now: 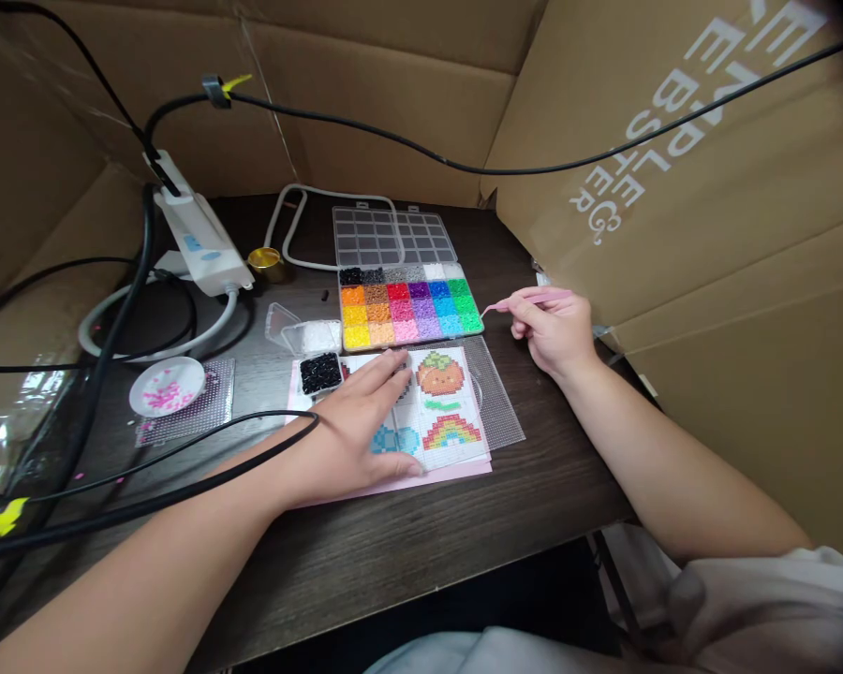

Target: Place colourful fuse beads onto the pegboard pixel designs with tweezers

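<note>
My left hand [357,426] lies flat with fingers spread over the pattern sheet [456,445], which shows a pixel rainbow and an orange fruit with a green top. A clear pegboard [498,402] sticks out from under the sheet's right side. My right hand [554,329] pinches pink tweezers [534,298], their tip beside the right edge of the bead box [413,344]. That box stands open, its compartments filled with beads sorted by colour. Beside my left fingers is a small box of black beads [321,373], with a box of white beads [321,335] behind it.
A white dish of pink beads [167,387] rests on another clear pegboard [217,402] at the left. Behind it are a white power strip [203,234] and a gold cup [267,263]. A black cable [245,473] passes over my left forearm. Cardboard walls [393,84] surround the table.
</note>
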Available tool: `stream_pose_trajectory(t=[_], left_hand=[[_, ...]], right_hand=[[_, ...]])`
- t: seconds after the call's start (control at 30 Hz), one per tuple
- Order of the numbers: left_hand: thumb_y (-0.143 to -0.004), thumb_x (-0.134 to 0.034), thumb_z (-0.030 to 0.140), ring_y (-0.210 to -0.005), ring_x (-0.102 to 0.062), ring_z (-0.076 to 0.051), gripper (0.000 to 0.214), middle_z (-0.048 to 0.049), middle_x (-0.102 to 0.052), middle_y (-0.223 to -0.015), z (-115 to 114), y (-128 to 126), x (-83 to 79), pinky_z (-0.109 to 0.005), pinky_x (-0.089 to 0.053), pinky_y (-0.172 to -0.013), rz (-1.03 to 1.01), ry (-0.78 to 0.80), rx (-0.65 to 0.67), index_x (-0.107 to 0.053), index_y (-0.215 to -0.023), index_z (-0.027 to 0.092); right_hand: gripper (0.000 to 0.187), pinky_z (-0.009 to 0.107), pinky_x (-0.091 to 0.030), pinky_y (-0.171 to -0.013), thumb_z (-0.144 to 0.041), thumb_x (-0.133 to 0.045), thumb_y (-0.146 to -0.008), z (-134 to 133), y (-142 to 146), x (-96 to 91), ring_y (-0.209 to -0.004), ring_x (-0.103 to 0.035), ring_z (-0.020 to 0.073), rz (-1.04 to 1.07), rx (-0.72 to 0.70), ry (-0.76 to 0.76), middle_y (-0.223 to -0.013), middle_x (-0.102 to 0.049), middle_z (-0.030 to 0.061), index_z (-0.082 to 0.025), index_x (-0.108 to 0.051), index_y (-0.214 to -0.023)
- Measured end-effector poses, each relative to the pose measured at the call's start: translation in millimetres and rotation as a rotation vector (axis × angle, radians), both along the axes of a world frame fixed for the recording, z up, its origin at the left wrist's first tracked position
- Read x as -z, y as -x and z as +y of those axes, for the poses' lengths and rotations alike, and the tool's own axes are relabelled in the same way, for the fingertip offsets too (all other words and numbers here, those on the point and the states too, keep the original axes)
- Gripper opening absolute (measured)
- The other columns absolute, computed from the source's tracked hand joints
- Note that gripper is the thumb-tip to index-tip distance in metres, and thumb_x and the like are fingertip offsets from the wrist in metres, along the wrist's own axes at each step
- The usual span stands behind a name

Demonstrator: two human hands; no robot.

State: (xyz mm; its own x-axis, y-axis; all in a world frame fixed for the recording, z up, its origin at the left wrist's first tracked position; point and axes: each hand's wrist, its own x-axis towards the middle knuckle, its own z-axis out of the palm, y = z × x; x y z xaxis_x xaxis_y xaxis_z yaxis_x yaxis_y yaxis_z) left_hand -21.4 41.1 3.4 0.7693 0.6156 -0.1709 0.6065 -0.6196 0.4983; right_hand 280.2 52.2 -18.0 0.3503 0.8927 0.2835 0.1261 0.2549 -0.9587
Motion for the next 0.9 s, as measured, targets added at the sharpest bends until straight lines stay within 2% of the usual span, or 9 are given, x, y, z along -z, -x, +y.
stream_pose_trajectory(t=[0.13,0.27,0.53,0.7,0.9], left_hand=[[-0.073,-0.077,0.063,-0.154,-0.018,-0.036,0.106,-0.0167,-0.017,-0.167,-0.1,-0.2,-0.3,-0.045,-0.023,-0.125,0.004,0.003,-0.004,-0.035,-0.154,0.010],[-0.073,-0.078,0.063,-0.154,-0.020,-0.036,0.104,-0.0150,-0.019,-0.167,-0.1,-0.6,0.2,-0.045,-0.025,-0.125,-0.027,0.005,-0.010,-0.037,-0.154,0.013],[-0.073,-0.075,0.067,-0.154,-0.020,-0.035,0.106,-0.0164,-0.019,-0.167,-0.5,0.6,0.1,-0.044,-0.024,-0.125,0.032,-0.016,-0.011,-0.037,-0.154,0.010],[-0.073,-0.076,0.064,-0.153,-0.021,-0.036,0.101,-0.0150,-0.020,-0.167,-0.5,-0.3,0.2,-0.045,-0.025,-0.125,-0.008,-0.006,-0.016,-0.038,-0.153,0.015],[-0.074,-0.075,0.065,-0.153,-0.022,-0.037,0.100,-0.0169,-0.021,-0.166,-0.7,-0.2,-1.8,-0.047,-0.025,-0.124,-0.026,0.004,-0.011,-0.039,-0.152,0.015]], right_hand=[[0.022,0.024,-0.038,-0.037,-0.033,-0.081,-0.072,0.0,4.0,1.4,-0.043,-0.050,0.0083,-0.078,0.008,0.077,-0.072,-0.073,0.0076,-0.015,-0.073,-0.064],[0.023,0.023,-0.039,-0.037,-0.036,-0.082,-0.072,0.3,2.4,4.0,-0.042,-0.049,0.0079,-0.034,0.010,0.065,-0.070,-0.073,0.0061,-0.016,-0.072,-0.067],[0.024,0.023,-0.038,-0.036,-0.037,-0.083,-0.073,1.1,0.1,4.8,-0.041,-0.049,0.0075,0.001,-0.024,0.059,-0.070,-0.074,0.0067,-0.015,-0.072,-0.068],[0.032,0.021,-0.040,-0.034,-0.042,-0.087,-0.066,1.8,1.8,3.2,-0.039,-0.049,0.0073,0.048,-0.011,0.123,-0.061,-0.070,0.0032,-0.016,-0.069,-0.070],[0.033,0.021,-0.042,-0.035,-0.041,-0.088,-0.065,1.5,1.8,2.9,-0.039,-0.051,0.0072,0.101,-0.017,0.143,-0.066,-0.073,0.0055,-0.014,-0.069,-0.070]])
